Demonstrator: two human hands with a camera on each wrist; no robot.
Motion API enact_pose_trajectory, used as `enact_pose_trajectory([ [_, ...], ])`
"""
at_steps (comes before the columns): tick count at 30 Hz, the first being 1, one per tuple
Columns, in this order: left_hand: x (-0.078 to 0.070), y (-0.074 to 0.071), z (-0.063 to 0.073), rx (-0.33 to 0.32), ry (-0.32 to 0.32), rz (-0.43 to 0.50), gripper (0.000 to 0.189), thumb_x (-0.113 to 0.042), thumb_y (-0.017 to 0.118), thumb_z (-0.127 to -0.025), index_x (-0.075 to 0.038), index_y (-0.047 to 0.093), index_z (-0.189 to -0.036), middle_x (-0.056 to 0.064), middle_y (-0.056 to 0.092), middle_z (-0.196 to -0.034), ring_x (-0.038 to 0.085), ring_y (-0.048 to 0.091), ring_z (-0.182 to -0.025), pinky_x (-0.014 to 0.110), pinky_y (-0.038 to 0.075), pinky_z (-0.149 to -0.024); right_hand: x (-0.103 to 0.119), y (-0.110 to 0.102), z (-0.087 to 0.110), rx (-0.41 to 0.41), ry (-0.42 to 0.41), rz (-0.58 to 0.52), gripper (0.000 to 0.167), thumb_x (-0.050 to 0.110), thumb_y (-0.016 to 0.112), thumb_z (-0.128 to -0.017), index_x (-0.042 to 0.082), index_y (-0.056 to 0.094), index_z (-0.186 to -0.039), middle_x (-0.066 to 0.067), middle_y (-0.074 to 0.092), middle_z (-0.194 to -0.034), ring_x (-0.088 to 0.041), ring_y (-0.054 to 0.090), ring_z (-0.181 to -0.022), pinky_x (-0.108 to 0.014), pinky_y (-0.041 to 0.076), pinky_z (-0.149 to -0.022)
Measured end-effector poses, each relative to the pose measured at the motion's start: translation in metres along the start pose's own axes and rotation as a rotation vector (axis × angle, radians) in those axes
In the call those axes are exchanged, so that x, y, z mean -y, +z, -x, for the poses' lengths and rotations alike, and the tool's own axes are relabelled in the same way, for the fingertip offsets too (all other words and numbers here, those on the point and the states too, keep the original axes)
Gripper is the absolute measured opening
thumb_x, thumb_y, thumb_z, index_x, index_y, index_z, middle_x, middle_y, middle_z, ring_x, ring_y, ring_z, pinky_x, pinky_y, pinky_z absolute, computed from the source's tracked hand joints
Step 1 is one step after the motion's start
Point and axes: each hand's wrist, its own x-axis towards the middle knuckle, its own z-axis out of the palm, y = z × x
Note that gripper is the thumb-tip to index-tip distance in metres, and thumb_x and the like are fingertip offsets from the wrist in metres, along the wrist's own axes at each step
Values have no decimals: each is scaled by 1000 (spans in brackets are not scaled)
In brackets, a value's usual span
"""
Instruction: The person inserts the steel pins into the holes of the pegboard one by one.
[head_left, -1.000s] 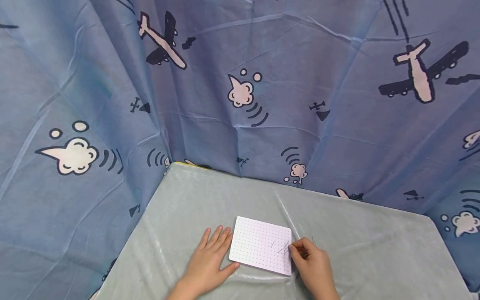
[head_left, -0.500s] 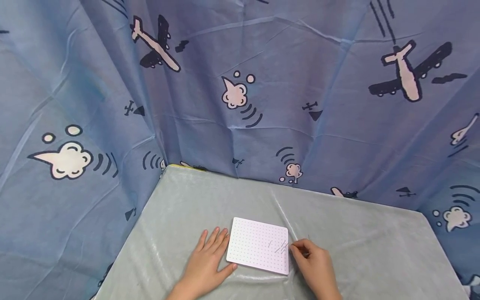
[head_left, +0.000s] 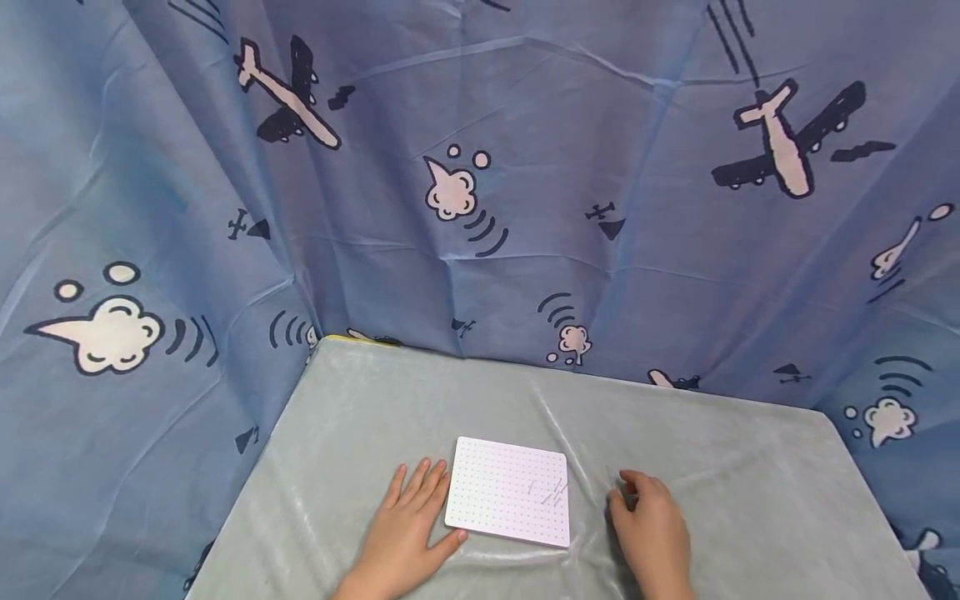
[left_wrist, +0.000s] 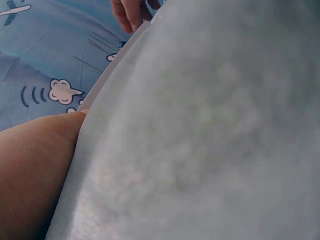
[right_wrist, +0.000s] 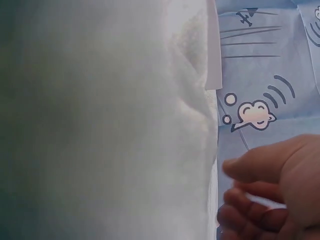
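A white board (head_left: 502, 492) with a grid of small holes lies on the cloth. Several thin grey needles (head_left: 555, 492) stand up from its right part; the right wrist view shows these needles (right_wrist: 250, 43) from the side. My left hand (head_left: 405, 525) rests flat at the board's left side, fingers spread, thumb tip at the near left corner. To the right of the board, apart from it, my right hand (head_left: 652, 529) has its fingers curled. A faint thin needle (right_wrist: 242, 135) sticks out by its thumb, its other end hidden by the hand.
Pale grey-green cloth (head_left: 720, 467) covers the table, with creases around the board. Behind and at the left hangs a blue curtain (head_left: 420, 292) printed with planes and clouds.
My right hand has drawn back to the right, away from the board's edge, leaving the needles standing there. My left hand keeps its place beside the board. The head view has shifted slightly.
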Motion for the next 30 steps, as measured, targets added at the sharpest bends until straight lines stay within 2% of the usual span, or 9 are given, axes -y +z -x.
enact_pose_trajectory([
  [4,0,0,2,-15,-3,-1,89,-72,57,-104,-6,52,-163,10,40,-173,30,27,-165,57,9,-135,-1,-2,-1,82,37,29,35,14,77,-95,-9,74,-121,-16,72,-100,-37,70,-93,-63,57,-82],
  [8,-1,1,4,-27,0,-16,89,-73,56,-104,-6,52,-163,9,41,-173,29,27,-164,56,9,-135,-3,-2,-2,125,49,37,33,15,76,-96,-9,75,-119,-16,72,-99,-38,71,-92,-63,58,-82],
  [17,0,2,4,-32,2,-9,89,-72,56,-104,-6,52,-163,9,41,-173,29,29,-164,56,10,-134,-6,-3,-3,125,55,32,22,15,75,-96,-3,78,-108,-7,73,-90,-32,71,-82,-60,57,-72],
  [23,-1,2,4,-61,17,-12,88,-71,60,-103,-5,54,-161,10,43,-172,31,33,-163,58,14,-133,-7,-4,-4,145,82,22,13,16,75,-96,3,76,-97,-4,70,-82,-29,68,-75,-56,55,-65],
  [30,-2,1,2,-86,36,-33,87,-70,59,-104,-4,56,-159,11,47,-169,33,38,-160,58,16,-133,-6,-5,-4,176,118,26,13,17,72,-98,8,73,-88,-3,68,-78,-26,66,-70,-52,53,-59],
])
